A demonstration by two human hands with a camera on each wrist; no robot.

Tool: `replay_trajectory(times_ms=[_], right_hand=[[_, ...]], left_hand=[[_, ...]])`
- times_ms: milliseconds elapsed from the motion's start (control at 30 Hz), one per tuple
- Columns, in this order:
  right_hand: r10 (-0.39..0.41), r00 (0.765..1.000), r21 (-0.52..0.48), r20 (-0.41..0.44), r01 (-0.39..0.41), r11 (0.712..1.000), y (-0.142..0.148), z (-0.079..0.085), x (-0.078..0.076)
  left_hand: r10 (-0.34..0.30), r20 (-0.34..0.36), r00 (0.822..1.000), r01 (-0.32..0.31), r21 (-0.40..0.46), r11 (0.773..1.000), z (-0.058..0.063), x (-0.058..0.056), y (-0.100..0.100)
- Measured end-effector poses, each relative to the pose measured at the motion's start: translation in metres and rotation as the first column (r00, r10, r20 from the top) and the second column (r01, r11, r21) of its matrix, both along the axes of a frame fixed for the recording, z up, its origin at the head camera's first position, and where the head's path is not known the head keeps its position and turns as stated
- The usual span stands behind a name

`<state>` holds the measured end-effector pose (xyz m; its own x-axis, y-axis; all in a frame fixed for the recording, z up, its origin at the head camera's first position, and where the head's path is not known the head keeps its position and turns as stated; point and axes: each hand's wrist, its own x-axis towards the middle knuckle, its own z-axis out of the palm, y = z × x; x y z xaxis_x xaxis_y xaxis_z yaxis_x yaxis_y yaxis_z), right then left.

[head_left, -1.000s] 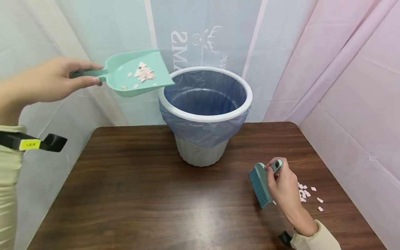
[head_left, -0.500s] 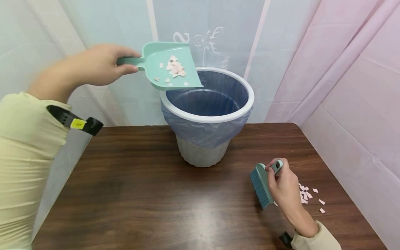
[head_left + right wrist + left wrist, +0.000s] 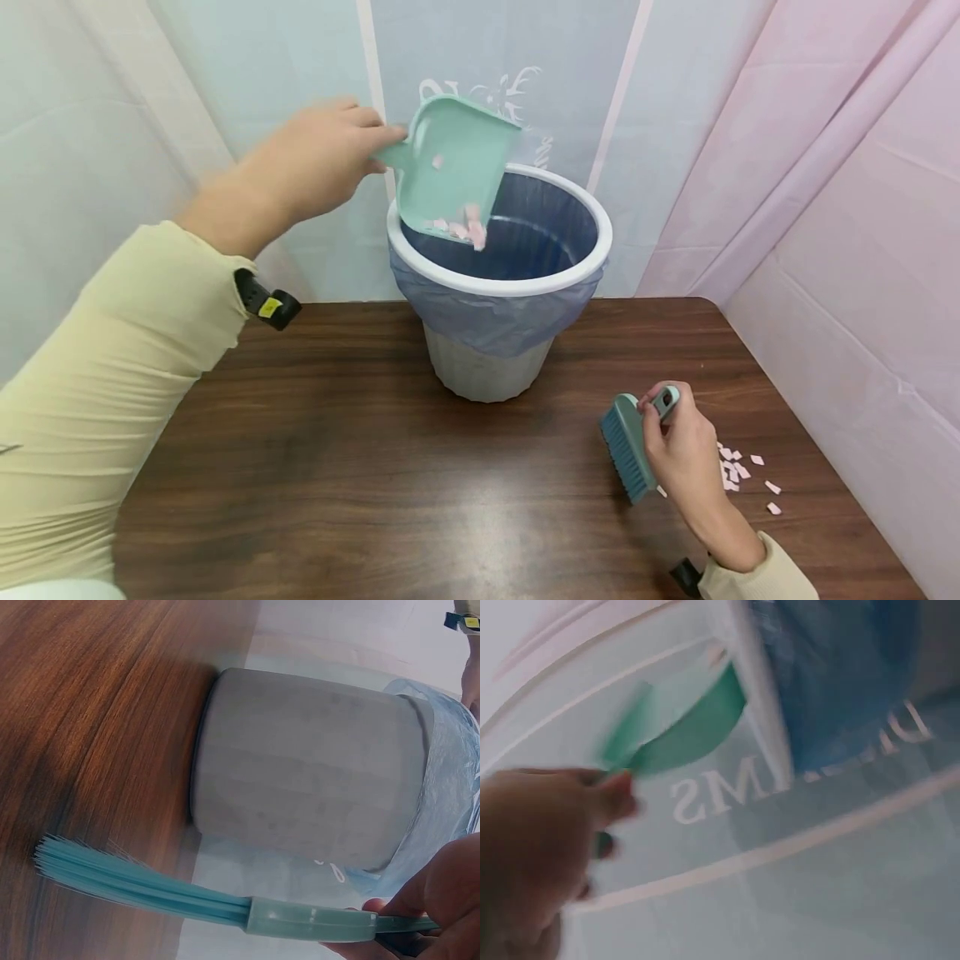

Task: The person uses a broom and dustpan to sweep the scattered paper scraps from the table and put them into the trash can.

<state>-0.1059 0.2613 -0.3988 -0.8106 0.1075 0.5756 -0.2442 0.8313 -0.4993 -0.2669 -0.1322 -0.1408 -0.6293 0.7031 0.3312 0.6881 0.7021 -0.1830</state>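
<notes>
My left hand [image 3: 330, 158] grips the handle of a mint-green dustpan [image 3: 453, 162], which is tilted steeply over the mouth of a bin [image 3: 487, 367]. Pale pink paper scraps [image 3: 472, 227] gather at the pan's low side edge, and one scrap clings higher up on its face. In the left wrist view the dustpan [image 3: 697, 731] is blurred beside the bin's rim. Down at the right, my right hand [image 3: 678, 454] holds a small green hand brush [image 3: 628, 450] by its handle, its blue-green bristles [image 3: 112, 874] angled toward the tabletop.
The bin has a white rim [image 3: 487, 286] and a translucent blue liner [image 3: 495, 321] folded over it, and stands at the back of a dark wooden table [image 3: 337, 467]. More scraps [image 3: 731, 471] lie right of the brush. Curtains [image 3: 847, 208] hang close around the table.
My left hand has carried the dustpan rightward over the bin and tipped it, so the scraps have slid to its lower edge. The right hand and brush have stayed about where they were.
</notes>
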Motion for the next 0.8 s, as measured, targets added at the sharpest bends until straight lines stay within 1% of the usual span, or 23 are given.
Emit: replay_trajectory(times_ms=[33, 67, 100, 133, 167, 200, 233, 267, 333, 367, 567, 667, 800], right_hand=[[0.0, 1.0, 0.001, -0.002, 0.0, 1.0, -0.0001, -0.0001, -0.0002], [0.001, 1.0, 0.001, -0.004, -0.001, 1.0, -0.0001, 0.0, -0.0004], [0.001, 1.0, 0.001, -0.006, -0.001, 1.0, -0.0002, 0.0, -0.0006], [0.001, 1.0, 0.0, -0.006, -0.001, 1.0, -0.0002, 0.0001, -0.0007], [0.001, 1.0, 0.0, -0.005, -0.001, 1.0, -0.0002, 0.0001, -0.0008], [0.0, 1.0, -0.001, -0.004, 0.0, 1.0, -0.0003, 0.0002, -0.0008], [0.0, 1.0, 0.0, -0.003, 0.0, 1.0, -0.0003, 0.0002, -0.0008], [-0.001, 1.0, 0.0, -0.001, 0.001, 1.0, -0.0003, 0.0003, -0.0008], [-0.003, 1.0, 0.0, 0.002, 0.003, 1.0, -0.0003, 0.0003, -0.0009], [-0.004, 1.0, 0.0, 0.003, 0.004, 1.0, -0.0003, 0.0003, -0.001], [-0.007, 1.0, 0.0, 0.005, 0.007, 1.0, 0.0002, 0.0003, -0.0014], [-0.009, 1.0, 0.001, 0.005, 0.009, 1.0, 0.0002, 0.0002, -0.0013], [-0.015, 1.0, 0.001, 0.012, 0.015, 1.0, 0.0001, 0.0001, -0.0008]], left_hand=[[-0.051, -0.106, 0.993, 0.049, -0.026, 0.998, -0.0019, -0.0007, 0.0004], [-0.101, -0.207, 0.973, 0.092, -0.053, 0.994, -0.0036, -0.0014, 0.0009], [-0.148, -0.3, 0.943, 0.129, -0.08, 0.988, -0.0051, -0.0022, 0.0014], [-0.184, -0.37, 0.911, 0.156, -0.105, 0.982, -0.0064, -0.0031, 0.0022], [-0.207, -0.421, 0.883, 0.167, -0.129, 0.977, -0.0074, -0.0035, 0.003], [-0.225, -0.458, 0.86, 0.176, -0.146, 0.973, -0.0084, -0.0039, 0.0037], [-0.237, -0.481, 0.844, 0.183, -0.155, 0.971, -0.0091, -0.0044, 0.0045], [-0.242, -0.492, 0.836, 0.187, -0.159, 0.969, -0.0096, -0.0046, 0.0053], [-0.246, -0.497, 0.832, 0.191, -0.16, 0.969, -0.0102, -0.0049, 0.0065], [-0.244, -0.492, 0.836, 0.191, -0.157, 0.969, -0.0103, -0.005, 0.0068], [-0.217, -0.443, 0.87, 0.197, -0.091, 0.976, -0.0097, -0.0048, 0.0061], [-0.202, -0.426, 0.882, 0.202, -0.046, 0.978, -0.0096, -0.004, 0.0041], [-0.164, -0.375, 0.913, 0.183, 0.016, 0.983, -0.0083, -0.0018, 0.0005]])
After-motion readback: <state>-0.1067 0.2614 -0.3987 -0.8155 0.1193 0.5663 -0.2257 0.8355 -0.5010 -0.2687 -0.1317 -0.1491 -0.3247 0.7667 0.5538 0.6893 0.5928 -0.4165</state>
